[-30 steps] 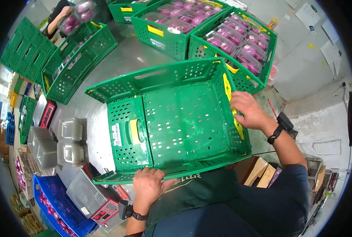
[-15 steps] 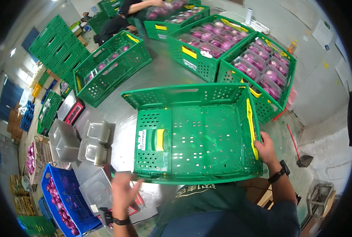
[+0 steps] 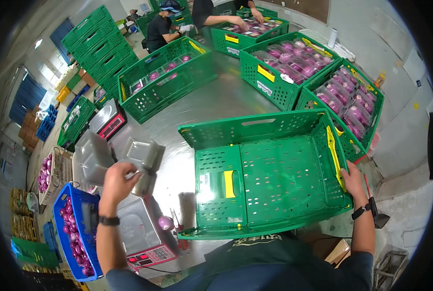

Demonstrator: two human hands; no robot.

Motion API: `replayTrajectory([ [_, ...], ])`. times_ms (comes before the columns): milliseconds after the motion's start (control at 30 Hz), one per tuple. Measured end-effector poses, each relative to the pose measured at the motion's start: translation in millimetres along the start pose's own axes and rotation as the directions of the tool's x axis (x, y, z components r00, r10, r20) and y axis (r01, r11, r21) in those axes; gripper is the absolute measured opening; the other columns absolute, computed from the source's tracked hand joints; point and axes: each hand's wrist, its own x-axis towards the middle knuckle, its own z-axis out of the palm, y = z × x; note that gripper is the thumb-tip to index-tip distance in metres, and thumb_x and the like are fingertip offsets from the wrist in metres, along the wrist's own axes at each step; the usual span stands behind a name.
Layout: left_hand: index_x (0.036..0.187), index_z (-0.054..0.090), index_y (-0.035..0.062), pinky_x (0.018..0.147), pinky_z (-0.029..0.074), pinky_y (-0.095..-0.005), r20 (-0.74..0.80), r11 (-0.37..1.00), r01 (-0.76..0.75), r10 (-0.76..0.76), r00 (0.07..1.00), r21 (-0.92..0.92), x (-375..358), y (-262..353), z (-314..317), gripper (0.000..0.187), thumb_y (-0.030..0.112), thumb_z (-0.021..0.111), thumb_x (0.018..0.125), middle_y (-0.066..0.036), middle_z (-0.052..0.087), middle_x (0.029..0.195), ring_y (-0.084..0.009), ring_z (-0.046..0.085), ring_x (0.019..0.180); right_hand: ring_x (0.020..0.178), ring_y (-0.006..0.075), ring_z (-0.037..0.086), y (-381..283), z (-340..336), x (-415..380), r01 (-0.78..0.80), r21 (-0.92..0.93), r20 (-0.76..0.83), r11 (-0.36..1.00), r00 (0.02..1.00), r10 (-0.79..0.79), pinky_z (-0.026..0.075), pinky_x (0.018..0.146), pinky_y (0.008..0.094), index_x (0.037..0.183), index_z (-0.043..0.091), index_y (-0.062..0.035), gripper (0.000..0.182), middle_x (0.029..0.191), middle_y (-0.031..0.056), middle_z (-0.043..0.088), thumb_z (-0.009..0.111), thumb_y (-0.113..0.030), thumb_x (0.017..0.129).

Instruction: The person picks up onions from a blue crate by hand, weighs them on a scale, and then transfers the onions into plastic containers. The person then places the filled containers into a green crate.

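A green crate (image 3: 279,174) with its left side folded down or low lies in front of me, nothing in it. My right hand (image 3: 355,182) grips its right rim beside the yellow handle. Above the scale (image 3: 139,225), my left hand (image 3: 121,179) has its fingers bent together at the near edge of the clear plastic trays (image 3: 141,153); whether it holds one is unclear. A single purple onion (image 3: 165,223) lies between the scale and the crate.
Crates of packed onions stand at the back right (image 3: 289,58) and right (image 3: 345,97). Another green crate (image 3: 168,80) is at the back left. A blue basket of onions (image 3: 75,237) sits at the lower left. Two people work across the table.
My left hand has moved from the crate's near left corner up to the clear trays. The view has shifted, and the onion beside the scale now shows. My right hand stays on the rim.
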Motion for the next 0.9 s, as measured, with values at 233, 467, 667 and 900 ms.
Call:
replayTrajectory([
  [233,0.108,0.071,0.0074,0.091,0.052,-0.0458,0.234,0.932,-0.351,0.363,0.902,-0.091,67.4,20.3,164.7,0.031,0.023,0.078,0.083,-0.014,0.071,0.102,-0.0364,0.063,0.104,0.109,0.0476,0.064,-61.5,5.2,-43.8,-0.227,-0.365,-0.074,0.903,0.974,0.215,0.050,0.090,0.0548,0.143,0.046,-0.0047,0.045,0.119,0.0293,0.066,0.056,-0.019,0.101],
  [467,0.138,0.059,0.0157,0.118,0.032,-0.0559,0.302,0.611,-0.742,0.788,0.537,-0.276,48.6,117.8,313.5,0.053,0.046,0.064,0.095,-0.010,0.051,0.151,-0.0336,0.040,0.146,0.108,0.0489,0.063,-35.4,14.6,-36.4,-0.307,-0.425,-0.117,0.852,0.951,0.285,0.050,0.090,0.0545,0.143,0.047,-0.0045,0.043,0.119,0.0304,0.065,0.051,-0.021,0.104],
  [667,0.113,0.068,0.0117,0.112,0.036,-0.0513,0.268,0.474,-0.811,0.877,0.399,-0.343,42.0,145.5,315.2,0.042,0.049,0.062,0.094,-0.011,0.064,0.122,-0.0302,0.055,0.121,0.110,0.0501,0.061,-38.6,14.5,-36.1,-0.291,-0.391,-0.106,0.873,0.957,0.271,0.049,0.091,0.0543,0.146,0.045,-0.0042,0.044,0.122,0.0308,0.064,0.050,-0.017,0.104],
  [900,0.069,0.073,0.0124,0.098,0.043,-0.0413,0.218,0.581,-0.725,0.813,0.540,-0.370,58.6,162.0,273.3,0.055,0.058,0.058,0.096,-0.008,0.060,0.060,-0.0277,0.062,0.079,0.119,0.0496,0.058,-39.4,12.0,-37.6,-0.313,-0.404,-0.088,0.860,0.949,0.304,0.047,0.097,0.0524,0.145,0.045,-0.0007,0.043,0.135,0.0318,0.056,0.050,-0.014,0.104],
])
